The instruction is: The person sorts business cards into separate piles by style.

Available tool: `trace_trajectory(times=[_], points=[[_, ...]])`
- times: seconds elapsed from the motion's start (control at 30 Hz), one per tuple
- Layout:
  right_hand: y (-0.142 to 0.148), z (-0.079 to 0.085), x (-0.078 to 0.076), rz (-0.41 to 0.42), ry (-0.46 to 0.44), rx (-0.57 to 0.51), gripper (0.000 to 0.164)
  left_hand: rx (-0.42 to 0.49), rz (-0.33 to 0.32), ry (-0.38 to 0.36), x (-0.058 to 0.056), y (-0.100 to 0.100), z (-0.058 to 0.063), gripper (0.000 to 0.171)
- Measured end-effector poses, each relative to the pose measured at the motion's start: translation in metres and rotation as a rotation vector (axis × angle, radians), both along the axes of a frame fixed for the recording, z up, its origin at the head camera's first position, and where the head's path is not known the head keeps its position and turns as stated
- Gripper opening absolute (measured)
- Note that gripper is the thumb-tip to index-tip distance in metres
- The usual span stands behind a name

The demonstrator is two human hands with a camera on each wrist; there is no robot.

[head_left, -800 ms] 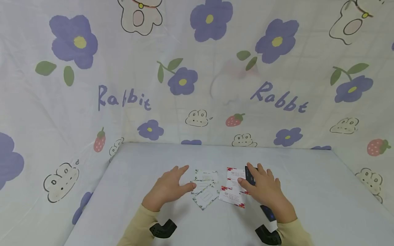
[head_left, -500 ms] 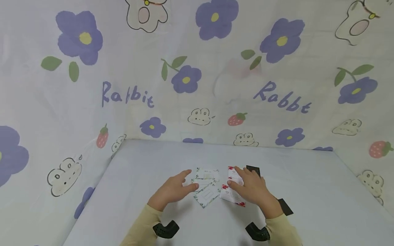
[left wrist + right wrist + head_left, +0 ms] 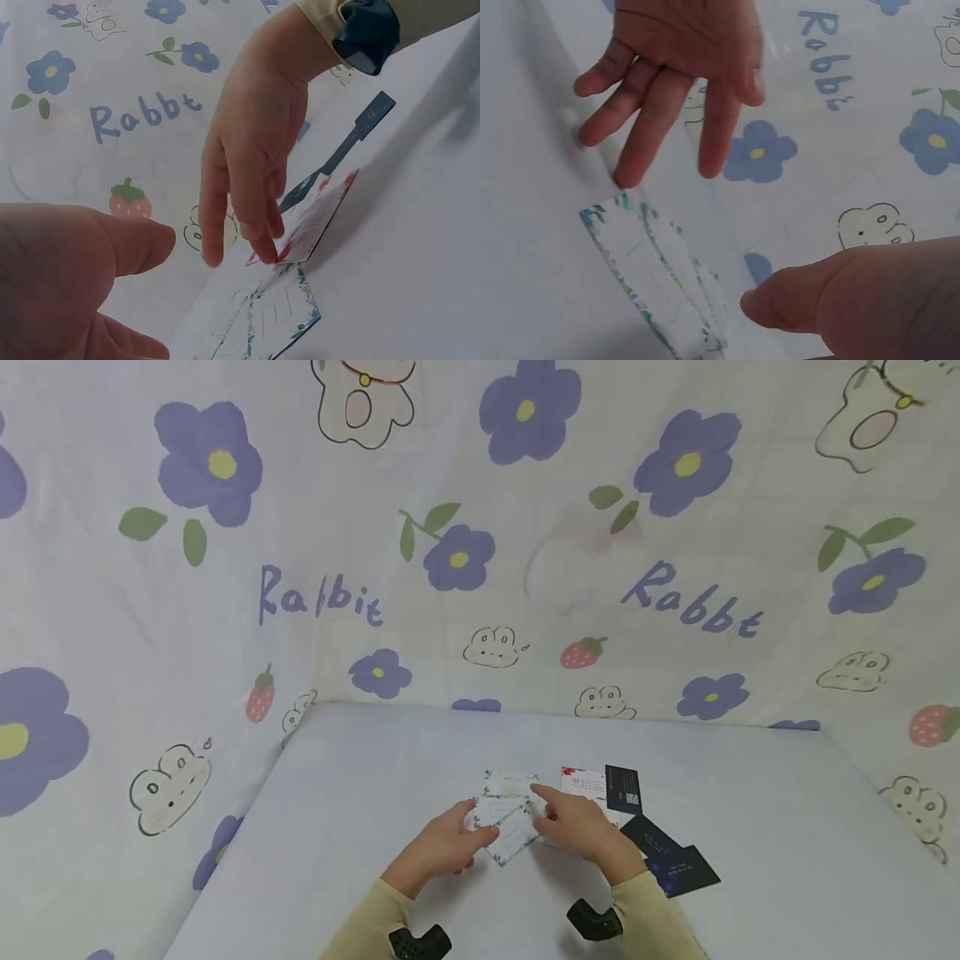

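Head view: leaf-edged white rectangular paper cards (image 3: 504, 811) lie between my left hand (image 3: 447, 843) and right hand (image 3: 583, 828), both loose, empty. Nearest slants away rightward

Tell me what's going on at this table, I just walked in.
Someone's left hand and right hand are at either side of overlapping white rectangular cards with green leafy borders, which lie on the white table. The hands look open rather than gripping; whether the fingertips touch the cards is hard to tell. White rectangular cards with red floral corners lie partly hidden behind the right hand, with dark rectangular cards farther right.
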State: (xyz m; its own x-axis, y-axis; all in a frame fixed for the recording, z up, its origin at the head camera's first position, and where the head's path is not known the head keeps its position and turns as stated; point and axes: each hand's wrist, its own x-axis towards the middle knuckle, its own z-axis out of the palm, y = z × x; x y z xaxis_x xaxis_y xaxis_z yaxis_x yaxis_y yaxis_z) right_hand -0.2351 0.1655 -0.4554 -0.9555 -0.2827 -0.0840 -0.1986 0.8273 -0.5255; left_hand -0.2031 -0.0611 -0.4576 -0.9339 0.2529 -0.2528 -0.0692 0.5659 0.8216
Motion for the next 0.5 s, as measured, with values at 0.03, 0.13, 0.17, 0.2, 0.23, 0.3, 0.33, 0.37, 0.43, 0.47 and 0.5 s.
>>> trace_trajectory(times=[0.03,0.13,0.17,0.2,0.23,0.3,0.33,0.37,0.43,0.47,0.5], points=[[-0.002,-0.002,0.0,0.0,-0.003,-0.001,0.055,-0.004,-0.001,0.003,0.001,0.001,-0.001,0.078],[-0.005,-0.007,0.001,-0.002,-0.004,-0.005,0.055,0.003,-0.005,0.007,0.001,0.002,-0.004,0.079],[-0.006,-0.008,0.002,-0.005,-0.002,-0.004,0.056,0.01,-0.007,0.005,0.001,0.002,-0.004,0.079],[-0.007,-0.009,0.002,-0.007,0.0,-0.003,0.056,0.016,-0.009,0.002,0.0,0.003,-0.004,0.079],[-0.007,-0.009,0.003,-0.007,0.0,-0.008,0.057,0.02,-0.007,0.001,0.0,0.003,-0.005,0.08],[-0.009,-0.01,0.003,-0.003,0.003,-0.013,0.057,0.037,0.003,-0.004,-0.002,0.003,-0.006,0.08],[-0.009,-0.009,0.003,-0.002,0.004,-0.014,0.057,0.046,0.01,-0.009,-0.004,0.003,-0.007,0.08],[-0.01,-0.009,0.003,-0.002,0.007,-0.015,0.057,0.057,0.019,-0.013,-0.005,0.003,-0.009,0.08],[-0.011,-0.01,0.003,-0.003,0.012,-0.018,0.057,0.082,0.041,-0.022,-0.008,0.003,-0.012,0.08],[-0.011,-0.01,0.003,-0.005,0.015,-0.018,0.057,0.097,0.051,-0.026,-0.01,0.003,-0.014,0.08],[-0.011,-0.011,0.002,-0.009,0.016,-0.018,0.057,0.114,0.063,-0.032,-0.011,0.002,-0.015,0.081]])
